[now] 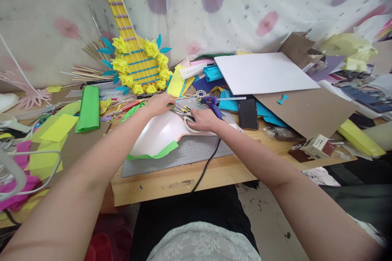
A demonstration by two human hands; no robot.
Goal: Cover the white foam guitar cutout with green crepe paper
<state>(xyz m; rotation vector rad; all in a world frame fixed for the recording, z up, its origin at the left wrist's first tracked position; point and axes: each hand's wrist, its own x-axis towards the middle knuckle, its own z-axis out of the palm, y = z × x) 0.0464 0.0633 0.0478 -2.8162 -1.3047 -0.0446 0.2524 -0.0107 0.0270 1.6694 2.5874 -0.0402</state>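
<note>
A white cut-out board [153,130] with curved sides lies over a grey cutting mat [183,157], its front left edge bordered with green crepe paper [159,151]. My left hand [161,105] is closed at the far edge of the board, with a bit of green paper at the fingertips. In my right hand [203,120] is a pair of scissors with white handles [189,125]. Their blades point left toward my left fingertips; whether they touch the paper I cannot tell. Just behind my right hand lies a blue glue gun [212,105].
A yellow paper guitar [141,65] with paper flowers leans on the back curtain. To the right lie a black phone [248,113], a white board [263,72] and brown cardboard [306,110]. A green crepe roll [88,108] sits left. A black cord [206,165] hangs over the table edge.
</note>
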